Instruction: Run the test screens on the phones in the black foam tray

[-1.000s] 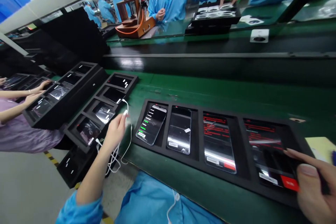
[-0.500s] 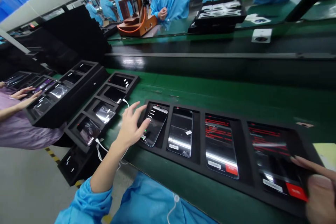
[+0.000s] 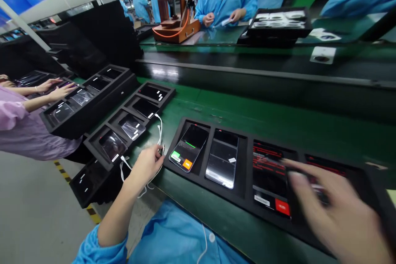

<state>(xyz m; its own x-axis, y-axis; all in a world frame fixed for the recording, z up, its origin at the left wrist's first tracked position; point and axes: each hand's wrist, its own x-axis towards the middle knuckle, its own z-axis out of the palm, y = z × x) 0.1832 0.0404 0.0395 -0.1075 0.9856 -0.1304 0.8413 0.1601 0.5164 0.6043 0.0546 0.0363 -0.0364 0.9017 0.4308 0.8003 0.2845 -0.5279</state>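
My left hand (image 3: 147, 167) is closed in a pinch on a thin white cable (image 3: 163, 149) just left of a black tray (image 3: 201, 179). Beside it in the tray lies a tilted phone (image 3: 189, 148) showing a green line and green and orange blocks. A second phone (image 3: 222, 159), with a dark, reflective screen, sits in the adjacent compartment. Over the right side of a third phone (image 3: 267, 181) reaches my right hand (image 3: 334, 210), slightly blurred, with thumb and forefinger stretched out. That phone shows red text and a red block. The fourth phone (image 3: 324, 165) is mostly hidden behind this hand.
More trayed phones (image 3: 113, 146) stand to the left, with another white plug (image 3: 124, 160) nearby. A person in a lilac top (image 3: 27, 119) works at the far left. Across the bench (image 3: 247, 109), a person in blue (image 3: 227, 4) sits between a wooden-coloured press (image 3: 176, 20) and stacked trays (image 3: 278, 24).
My left hand has left the first phone and closed on the cable. My right hand moved left from the fourth phone to the third. The first phone's screen changed from a list to coloured blocks.
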